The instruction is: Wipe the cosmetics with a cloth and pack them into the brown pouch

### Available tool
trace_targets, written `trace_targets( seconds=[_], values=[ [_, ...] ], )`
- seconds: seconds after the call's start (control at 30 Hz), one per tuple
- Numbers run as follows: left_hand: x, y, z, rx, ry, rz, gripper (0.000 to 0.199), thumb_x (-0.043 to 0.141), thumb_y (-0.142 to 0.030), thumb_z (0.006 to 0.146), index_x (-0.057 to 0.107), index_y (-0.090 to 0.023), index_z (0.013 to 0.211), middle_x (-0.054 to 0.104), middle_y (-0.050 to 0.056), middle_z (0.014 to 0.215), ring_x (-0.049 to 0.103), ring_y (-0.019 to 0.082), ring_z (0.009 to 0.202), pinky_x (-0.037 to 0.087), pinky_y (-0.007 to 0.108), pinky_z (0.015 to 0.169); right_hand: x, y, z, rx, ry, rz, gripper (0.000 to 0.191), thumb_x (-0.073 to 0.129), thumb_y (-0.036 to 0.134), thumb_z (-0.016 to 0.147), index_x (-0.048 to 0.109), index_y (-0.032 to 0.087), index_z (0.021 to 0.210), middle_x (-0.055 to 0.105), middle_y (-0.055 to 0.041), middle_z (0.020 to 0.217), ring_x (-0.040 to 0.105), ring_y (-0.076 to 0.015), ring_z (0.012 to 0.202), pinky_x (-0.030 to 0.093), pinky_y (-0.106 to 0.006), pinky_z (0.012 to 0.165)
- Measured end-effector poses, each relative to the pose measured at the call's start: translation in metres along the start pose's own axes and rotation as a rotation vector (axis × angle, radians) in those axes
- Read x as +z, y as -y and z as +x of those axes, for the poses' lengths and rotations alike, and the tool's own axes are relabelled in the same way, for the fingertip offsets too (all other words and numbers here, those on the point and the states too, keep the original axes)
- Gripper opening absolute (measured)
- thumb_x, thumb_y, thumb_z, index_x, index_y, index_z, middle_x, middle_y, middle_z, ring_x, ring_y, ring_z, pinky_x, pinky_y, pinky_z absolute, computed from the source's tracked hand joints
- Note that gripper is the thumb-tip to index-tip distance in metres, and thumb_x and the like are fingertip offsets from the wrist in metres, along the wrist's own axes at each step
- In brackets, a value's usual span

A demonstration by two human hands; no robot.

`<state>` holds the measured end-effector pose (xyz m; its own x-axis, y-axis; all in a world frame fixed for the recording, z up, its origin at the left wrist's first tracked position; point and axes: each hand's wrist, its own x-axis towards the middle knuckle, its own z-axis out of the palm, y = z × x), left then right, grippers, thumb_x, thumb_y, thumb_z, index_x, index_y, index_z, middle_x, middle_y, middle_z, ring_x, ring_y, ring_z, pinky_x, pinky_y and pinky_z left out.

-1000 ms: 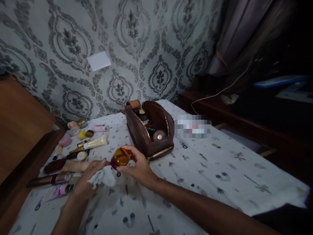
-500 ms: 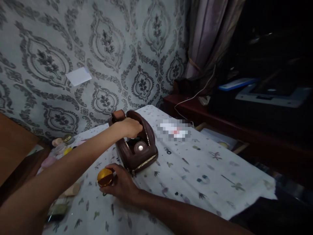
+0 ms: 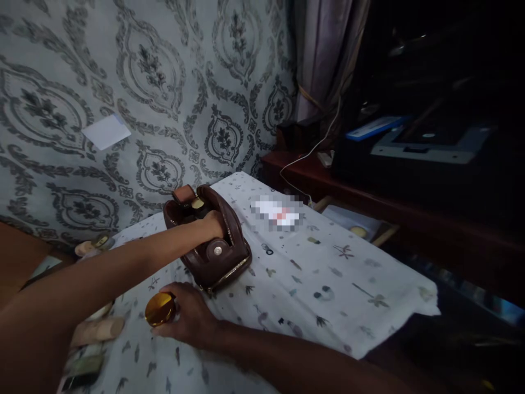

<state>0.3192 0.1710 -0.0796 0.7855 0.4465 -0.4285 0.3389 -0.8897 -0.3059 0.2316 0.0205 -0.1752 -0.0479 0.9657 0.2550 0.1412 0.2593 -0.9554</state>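
Container (image 3: 159, 310) — right hand (image 3: 191, 317); bag (image 3: 227, 268) — around left (image 3: 214, 225)

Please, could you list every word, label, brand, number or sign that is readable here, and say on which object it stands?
No text can be read.
Gold round container in the right hand: no legible lettering.
Brown bag: no visible wording.
Pale card on the wall: no legible writing.
Item on the cloth beyond the bag: pixelated, unreadable.
Cosmetics at left: too blurred.

Head-worn view, forward and down
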Motion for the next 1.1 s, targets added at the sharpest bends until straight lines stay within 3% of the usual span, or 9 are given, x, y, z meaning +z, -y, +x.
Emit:
trace_targets(
  seconds=[0.13,0.3,0.47,0.6,0.73,0.93,1.03,1.1],
  values=[
    [-0.016,0.002,-0.012,-0.073,0.119,0.078,0.028,0.063,-0.035,0.093,0.066,-0.015,0.112,0.067,0.008,0.118,0.065,0.024,0.104,0.055,0.044,0.091,0.0,-0.001,-0.001,0.0,0.002,0.004,0.072,0.092,0.035,0.052,0.065,0.024,0.118,0.071,-0.0041,0.109,0.067,-0.024,0.098,0.052,-0.035,0.09],
    [-0.051,0.035,-0.038,-0.212,0.08,0.139,0.032,0.073,-0.037,0.077,0.076,-0.017,0.102,0.074,0.013,0.108,0.066,0.033,0.109,0.05,0.037,0.091,0.0,-0.002,-0.003,-0.044,-0.014,0.02,0.07,0.092,0.033,0.053,0.064,0.023,0.116,0.071,-0.0043,0.108,0.067,-0.0236,0.099,0.053,-0.034,0.088],
    [-0.066,0.068,-0.064,-0.29,0.069,0.12,0.034,0.066,-0.035,0.08,0.071,-0.027,0.113,0.073,0.006,0.116,0.067,0.023,0.103,0.049,0.027,0.08,-0.005,0.01,-0.002,-0.211,0.031,0.035,0.073,0.093,0.037,0.054,0.062,0.023,0.118,0.07,-0.005,0.113,0.065,-0.0233,0.104,0.051,-0.034,0.093],
    [-0.063,0.074,-0.069,-0.301,0.056,0.095,0.028,0.065,-0.034,0.082,0.071,-0.026,0.108,0.071,0.005,0.119,0.067,0.022,0.101,0.048,0.025,0.078,-0.026,0.037,-0.003,-0.301,0.137,0.032,0.061,0.092,0.032,0.058,0.064,0.022,0.111,0.071,-0.0038,0.106,0.067,-0.0215,0.1,0.051,-0.031,0.092],
    [-0.061,0.079,-0.07,-0.325,0.039,0.104,0.032,0.065,-0.034,0.083,0.068,-0.026,0.114,0.07,0.008,0.122,0.065,0.027,0.109,0.048,0.029,0.082,-0.071,0.072,-0.009,-0.324,0.222,0.025,0.052,0.087,0.031,0.065,0.065,0.025,0.111,0.071,-0.0016,0.106,0.066,-0.0201,0.1,0.051,-0.03,0.089],
    [-0.056,0.093,-0.077,-0.399,0.023,0.098,0.041,0.063,-0.037,0.084,0.063,-0.029,0.124,0.073,0.008,0.117,0.067,0.026,0.106,0.048,0.029,0.08,-0.142,0.117,0.003,-0.128,0.122,0.331,0.042,0.077,0.023,0.075,0.059,0.023,0.113,0.07,0.0022,0.106,0.068,-0.0166,0.1,0.054,-0.029,0.086],
    [-0.055,0.092,-0.08,-0.386,0.009,0.082,0.036,0.057,-0.033,0.087,0.064,-0.026,0.122,0.073,0.009,0.117,0.068,0.027,0.104,0.048,0.03,0.081,-0.154,0.122,0.031,-0.081,-0.175,0.102,0.037,0.075,0.028,0.077,0.057,0.018,0.107,0.067,0.0,0.104,0.065,-0.0159,0.099,0.052,-0.028,0.087],
    [-0.055,0.089,-0.081,-0.386,-0.005,0.072,0.035,0.053,-0.029,0.088,0.065,-0.025,0.12,0.073,0.01,0.118,0.068,0.027,0.105,0.048,0.031,0.082,-0.154,0.121,0.05,-0.022,-0.223,-0.203,0.039,0.078,0.031,0.073,0.058,0.016,0.103,0.064,-0.0022,0.101,0.063,-0.018,0.097,0.051,-0.03,0.086]
  ],
)
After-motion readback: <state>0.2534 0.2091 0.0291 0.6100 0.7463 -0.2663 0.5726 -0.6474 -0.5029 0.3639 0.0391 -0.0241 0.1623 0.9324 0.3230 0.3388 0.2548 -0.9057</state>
